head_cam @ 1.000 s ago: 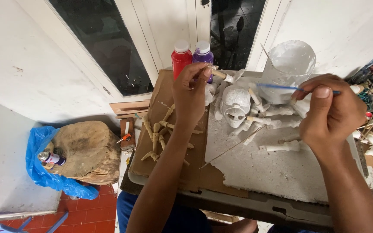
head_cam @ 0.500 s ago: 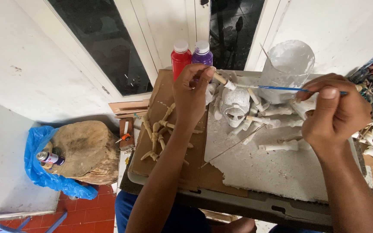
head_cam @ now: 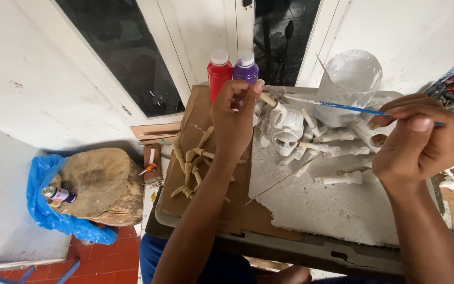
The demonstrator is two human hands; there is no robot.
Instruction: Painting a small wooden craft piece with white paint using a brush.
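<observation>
Small bone-shaped piece [head_cam: 269,100], tan and half white-painted, pinched in left hand [head_cam: 236,113] fingertips above the tray [head_cam: 311,210], right hand [head_cam: 416,144] gripping thin blue brush [head_cam: 342,107], tip touching it, near white skull [head_cam: 286,131].

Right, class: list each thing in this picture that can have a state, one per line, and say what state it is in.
Left hand: fingers pinching a small bone-shaped stick, part white.
Right hand: holding a blue-handled paintbrush, tip at the stick.
Red bottle: upright, capped.
Purple bottle: upright, capped.
Plastic cup: upright, coated white inside.
White skull: painted, lying on the board.
Brown sticks: unpainted, on cardboard.
Spray can: lying on its side.
</observation>
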